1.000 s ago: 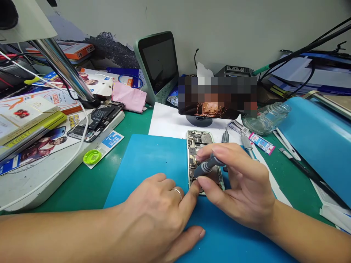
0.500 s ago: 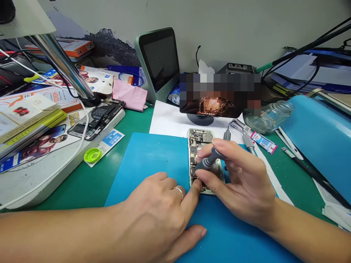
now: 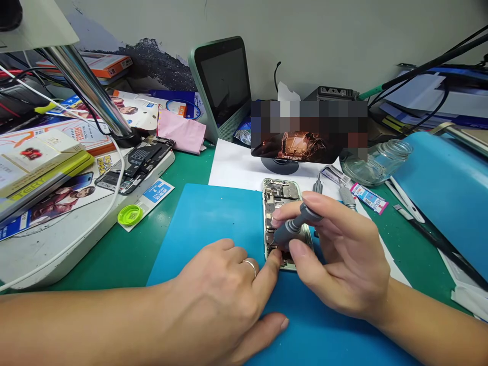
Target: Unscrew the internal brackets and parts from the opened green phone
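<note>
- Loosely curled, the right hand [image 3: 343, 254] gripped a gray screwdriver [image 3: 288, 231] over an opened phone [image 3: 281, 191].
- Thumb spread wide, the left hand [image 3: 223, 284] touched the phone's near end with its index fingertip.
- The phone lay on a blue mat [image 3: 213, 218].

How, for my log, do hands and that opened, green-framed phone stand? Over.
Right hand: touching grey, ribbed screwdriver. Left hand: index at lower end of phone. Phone: mostly on blue mat, partly hidden by hands.
</note>
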{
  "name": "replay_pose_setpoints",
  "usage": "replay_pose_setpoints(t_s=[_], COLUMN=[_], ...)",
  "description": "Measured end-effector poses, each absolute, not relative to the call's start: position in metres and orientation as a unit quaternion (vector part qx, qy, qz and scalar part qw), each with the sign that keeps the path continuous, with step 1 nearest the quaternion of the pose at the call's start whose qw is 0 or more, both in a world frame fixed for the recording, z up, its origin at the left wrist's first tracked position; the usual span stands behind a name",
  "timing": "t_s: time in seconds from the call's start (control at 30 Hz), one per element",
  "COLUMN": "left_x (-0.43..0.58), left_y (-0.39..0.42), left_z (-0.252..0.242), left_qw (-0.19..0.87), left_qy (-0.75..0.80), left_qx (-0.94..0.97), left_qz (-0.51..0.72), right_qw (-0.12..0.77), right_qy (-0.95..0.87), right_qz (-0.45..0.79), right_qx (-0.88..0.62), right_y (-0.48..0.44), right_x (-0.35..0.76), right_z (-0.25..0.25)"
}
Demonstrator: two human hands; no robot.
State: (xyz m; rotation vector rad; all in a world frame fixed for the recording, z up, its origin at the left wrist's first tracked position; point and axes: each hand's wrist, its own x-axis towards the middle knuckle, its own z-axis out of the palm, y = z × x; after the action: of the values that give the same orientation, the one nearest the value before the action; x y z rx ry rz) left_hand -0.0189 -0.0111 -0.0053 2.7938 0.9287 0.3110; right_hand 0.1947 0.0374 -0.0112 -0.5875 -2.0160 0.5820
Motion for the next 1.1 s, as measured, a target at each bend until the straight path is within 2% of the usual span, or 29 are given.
replay_pose_setpoints(t_s=[0.6,1.1], left_x=[-0.0176,-0.019], left_y=[-0.0099,-0.0106], left_z=[-0.005,-0.0055], left_qw=[0.089,0.092], left_qy=[0.313,0.312], left_qx=[0.94,0.94], left_qz=[0.101,0.099], right_qw=[0.458,0.495], right_qy=[-0.82,-0.791], right_qz=[0.249,0.243], right_qx=[-0.235,-0.267], right_y=[0.0363,0.0353], right_x=[0.1944,0.1898], right_z=[-0.012,-0.0097])
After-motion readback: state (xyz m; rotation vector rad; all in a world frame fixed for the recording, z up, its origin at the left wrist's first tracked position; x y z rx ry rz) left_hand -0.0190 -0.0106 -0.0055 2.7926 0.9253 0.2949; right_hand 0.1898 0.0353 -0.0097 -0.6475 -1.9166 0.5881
